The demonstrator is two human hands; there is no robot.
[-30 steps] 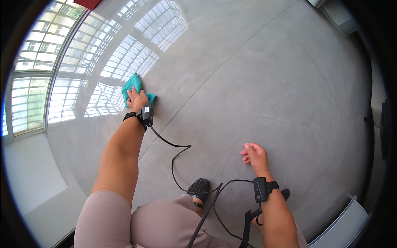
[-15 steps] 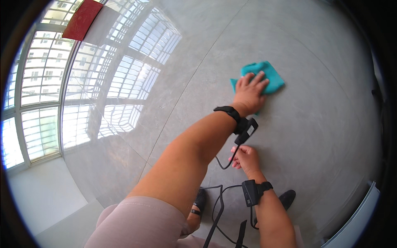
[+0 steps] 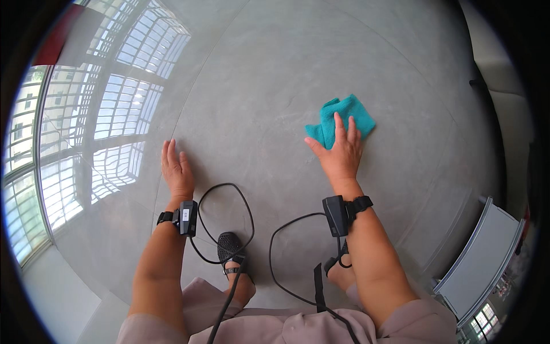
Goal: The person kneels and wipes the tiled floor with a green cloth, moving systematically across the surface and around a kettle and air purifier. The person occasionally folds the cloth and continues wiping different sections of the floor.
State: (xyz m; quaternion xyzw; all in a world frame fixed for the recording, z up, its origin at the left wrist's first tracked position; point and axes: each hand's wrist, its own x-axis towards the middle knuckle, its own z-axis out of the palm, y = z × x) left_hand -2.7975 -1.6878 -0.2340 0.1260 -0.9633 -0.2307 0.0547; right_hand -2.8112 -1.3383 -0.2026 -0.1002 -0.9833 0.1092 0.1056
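Note:
A folded teal cleaning cloth (image 3: 348,112) lies on the grey floor (image 3: 252,132), right of the middle. My right hand (image 3: 341,150) is over its near edge, fingers stretched out and thumb spread to the left. Whether the fingertips press on the cloth or hover just above it, I cannot tell. Off to the left, my left hand (image 3: 177,173) is held over the floor with its fingers extended and nothing in them. Each wrist bears a black strapped device with a cable.
Black cables (image 3: 252,221) loop between my forearms near my shoes (image 3: 230,243). Barred windows (image 3: 26,120) line the left, mirrored in the shiny floor. A red panel (image 3: 60,34) is at the upper left. A white-topped piece of furniture (image 3: 481,261) stands at the lower right.
My left hand has left the cloth and swung far to the left. My right hand has reached forward from near my feet to the cloth. The view has shifted right.

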